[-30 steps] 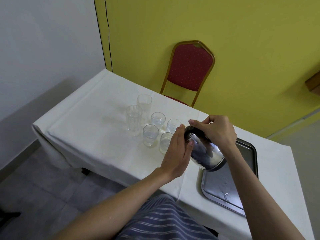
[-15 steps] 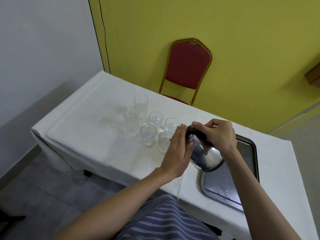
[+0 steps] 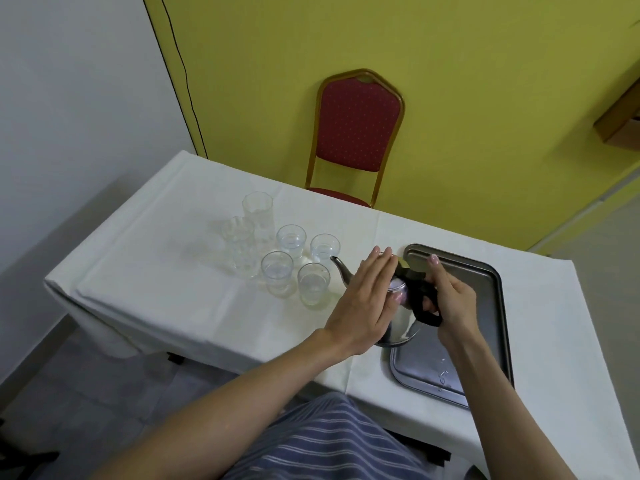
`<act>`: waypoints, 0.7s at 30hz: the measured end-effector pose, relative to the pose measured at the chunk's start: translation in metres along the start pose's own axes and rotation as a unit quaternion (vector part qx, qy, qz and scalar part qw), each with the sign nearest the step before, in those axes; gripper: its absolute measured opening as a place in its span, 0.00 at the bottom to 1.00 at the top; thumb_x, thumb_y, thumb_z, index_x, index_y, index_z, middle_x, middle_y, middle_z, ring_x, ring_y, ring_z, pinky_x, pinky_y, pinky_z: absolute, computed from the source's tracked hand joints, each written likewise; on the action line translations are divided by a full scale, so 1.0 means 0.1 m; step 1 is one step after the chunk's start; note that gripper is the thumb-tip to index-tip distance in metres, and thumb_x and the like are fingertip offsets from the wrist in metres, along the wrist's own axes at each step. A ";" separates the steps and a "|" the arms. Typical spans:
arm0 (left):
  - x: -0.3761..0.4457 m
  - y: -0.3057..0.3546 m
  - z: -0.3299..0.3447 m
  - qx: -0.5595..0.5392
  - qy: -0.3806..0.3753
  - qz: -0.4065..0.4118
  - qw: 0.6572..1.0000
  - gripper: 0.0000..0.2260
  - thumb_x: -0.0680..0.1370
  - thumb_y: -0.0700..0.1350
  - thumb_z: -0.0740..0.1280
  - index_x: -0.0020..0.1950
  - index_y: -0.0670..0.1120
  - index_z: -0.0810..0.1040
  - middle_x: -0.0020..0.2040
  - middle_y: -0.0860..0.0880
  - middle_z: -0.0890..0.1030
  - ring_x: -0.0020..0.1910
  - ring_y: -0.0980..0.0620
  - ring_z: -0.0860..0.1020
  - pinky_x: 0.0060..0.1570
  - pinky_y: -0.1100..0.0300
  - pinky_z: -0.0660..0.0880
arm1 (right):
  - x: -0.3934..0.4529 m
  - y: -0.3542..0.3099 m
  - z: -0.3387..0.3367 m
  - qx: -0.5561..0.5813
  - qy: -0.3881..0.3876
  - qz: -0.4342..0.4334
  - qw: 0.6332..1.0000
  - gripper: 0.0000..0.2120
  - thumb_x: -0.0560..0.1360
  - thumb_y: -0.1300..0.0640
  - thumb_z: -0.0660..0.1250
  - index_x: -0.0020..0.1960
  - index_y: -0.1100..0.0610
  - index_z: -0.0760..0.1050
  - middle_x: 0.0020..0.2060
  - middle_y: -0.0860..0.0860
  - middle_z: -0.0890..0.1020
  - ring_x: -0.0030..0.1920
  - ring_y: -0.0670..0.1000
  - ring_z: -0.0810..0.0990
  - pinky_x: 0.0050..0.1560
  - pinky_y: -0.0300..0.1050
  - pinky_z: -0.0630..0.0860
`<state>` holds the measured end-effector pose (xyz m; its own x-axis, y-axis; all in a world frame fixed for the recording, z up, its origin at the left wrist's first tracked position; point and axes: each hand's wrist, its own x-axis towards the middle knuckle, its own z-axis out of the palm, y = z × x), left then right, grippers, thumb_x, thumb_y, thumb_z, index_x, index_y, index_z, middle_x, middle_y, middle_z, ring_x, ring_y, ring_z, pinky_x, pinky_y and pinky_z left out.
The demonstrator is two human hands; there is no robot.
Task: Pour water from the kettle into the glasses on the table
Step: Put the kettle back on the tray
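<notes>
Item, centre-left of the frame: six clear drinking glasses (image 3: 277, 251) standing upright in a close cluster on the white cloth-covered table (image 3: 145, 271); two are tall and faceted at the cluster's left and rear, four are short ribbed tumblers, and the short ones appear to hold some water, level hard to read. Item, centre: the left hand (image 3: 363, 299), fingers straight and pressed together, palm flat against the rounded side of the polished steel kettle (image 3: 398, 317), steadying it rather than gripping. The kettle is smooth, mirror-bright and bulbous, with a thin curved spout (image 3: 341, 268) whose tip sits just beside the rim of the rear-right tumbler (image 3: 325, 247); its base hangs near the left edge of the tray, contact not discernible. Item, centre-right: the right hand (image 3: 446, 299), fingers curled tight round the kettle's black handle (image 3: 420, 303). Item, right: a dull grey rectangular metal tray (image 3: 491, 306), rolled rim, a few water drops at its lower part. Item, upper centre: a red upholstered chair with gilt frame (image 3: 358, 129) against the yellow wall. Handling note, a judgement: bring the spout tip directly over a glass mouth before tilting, tip slowly from the handle with the flat palm damping any swing, and stop short of the brim; thin glass standing packed on cloth would topple readily if nudged.
</notes>
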<state>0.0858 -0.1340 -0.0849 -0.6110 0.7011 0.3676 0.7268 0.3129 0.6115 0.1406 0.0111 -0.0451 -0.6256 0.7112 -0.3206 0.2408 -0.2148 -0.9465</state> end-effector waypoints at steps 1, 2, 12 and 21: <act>0.02 0.01 0.03 0.014 -0.005 0.016 1.000 0.24 0.83 0.45 0.54 0.77 0.38 0.54 0.79 0.44 0.54 0.79 0.50 0.46 0.76 0.49 0.52 | 0.02 0.04 -0.04 0.015 0.008 0.007 1.000 0.22 0.78 0.46 0.70 0.33 0.59 0.72 0.17 0.51 0.70 0.18 0.46 0.65 0.21 0.34 0.63; 0.05 0.02 0.06 0.026 -0.010 0.030 0.999 0.24 0.83 0.46 0.54 0.77 0.38 0.55 0.79 0.43 0.55 0.79 0.50 0.47 0.76 0.48 0.52 | 0.04 0.07 -0.08 0.027 0.013 0.012 0.999 0.22 0.79 0.47 0.69 0.32 0.58 0.71 0.17 0.50 0.70 0.18 0.46 0.65 0.21 0.34 0.63; 0.58 0.16 0.44 0.105 -0.078 0.136 0.982 0.24 0.83 0.49 0.52 0.76 0.38 0.58 0.78 0.42 0.59 0.78 0.47 0.51 0.75 0.48 0.52 | 0.32 0.27 -0.53 0.123 0.126 0.013 0.984 0.17 0.78 0.64 0.65 0.32 0.58 0.68 0.15 0.50 0.71 0.15 0.44 0.66 0.19 0.31 0.62; 1.12 0.20 1.01 0.133 -0.190 0.205 0.951 0.24 0.83 0.49 0.52 0.78 0.41 0.55 0.79 0.44 0.54 0.79 0.47 0.47 0.76 0.45 0.51 | 0.74 0.55 -0.97 0.208 0.247 0.043 0.945 0.19 0.75 0.67 0.66 0.29 0.57 0.64 0.25 0.54 0.69 0.18 0.48 0.68 0.23 0.34 0.68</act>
<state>0.0632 0.0155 -0.1020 -0.1382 0.9641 0.2267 0.9640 0.0785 0.2539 0.1793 0.1164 -0.1168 -0.1687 0.8833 -0.4375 -0.1018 -0.4571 -0.8836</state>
